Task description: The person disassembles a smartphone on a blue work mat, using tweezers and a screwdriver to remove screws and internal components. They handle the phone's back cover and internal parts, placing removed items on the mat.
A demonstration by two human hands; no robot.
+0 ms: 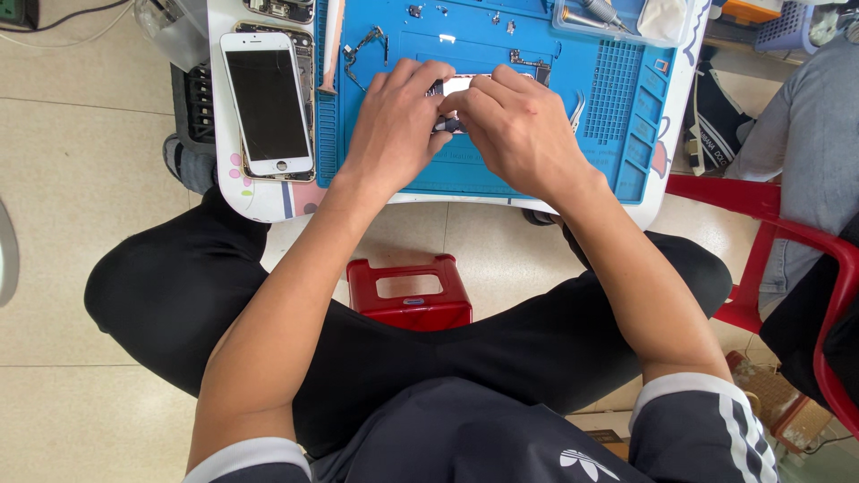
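Note:
My left hand [394, 125] and my right hand [519, 130] meet over the middle of a blue work mat [617, 107], both pinching a small phone part [455, 86] with a pale face and dark edges. My fingers hide most of that part. A pair of metal tweezers [578, 111] pokes out from under my right hand. On the left of the small white table [259, 201] lies a white smartphone screen [267, 103], face up, resting over an opened phone body.
Small screws, a flex cable [362, 46] and metal brackets lie scattered on the mat's far side. A clear tray [626, 20] with tools sits at the back right. A red stool [410, 292] stands between my knees. Another person in grey sits on a red chair [787, 237] at right.

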